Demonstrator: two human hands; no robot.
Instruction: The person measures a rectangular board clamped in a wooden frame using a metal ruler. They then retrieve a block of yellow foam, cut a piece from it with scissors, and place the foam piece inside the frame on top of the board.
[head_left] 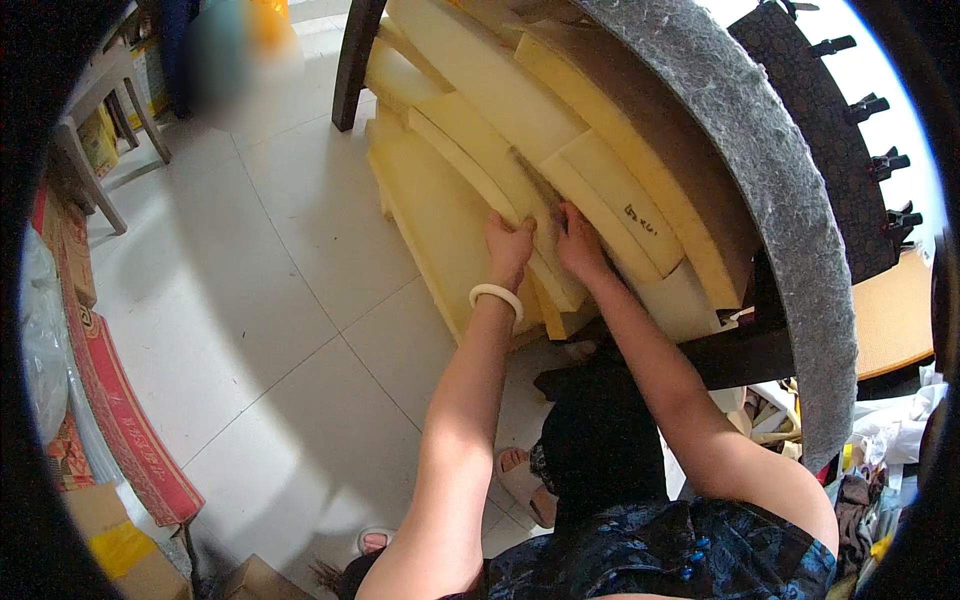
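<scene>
- The strip (490,148) of pale yellow foam is in the upper middle of the frame, lying slantwise in the pile, with both hands at its lower part.
- The left hand (512,248) seems clamped on its left edge, thumb on the upper face and fingers over the side. A broad, soft pinch suits this best; foam likely dents or tears under fingertips alone.
- The right hand (578,245) is at the strip's right edge, by the dark gap. Its fingers look bent into that gap, but I cannot tell whether they close on the strip.
- Before any load goes on, that right grip wants to be as deep as the left, so the pull is shared and the strip does not twist.
- The marked block (612,200) lies just right of the gap and probably rubs; easing the strip along its own length should drag it less than levering sideways.
- The wide slab (418,205) on the left could slide too, so small, even effort is safer than a jerk.
- The dark beam (690,362) runs beneath the right forearm; the elbow needs room there.
</scene>
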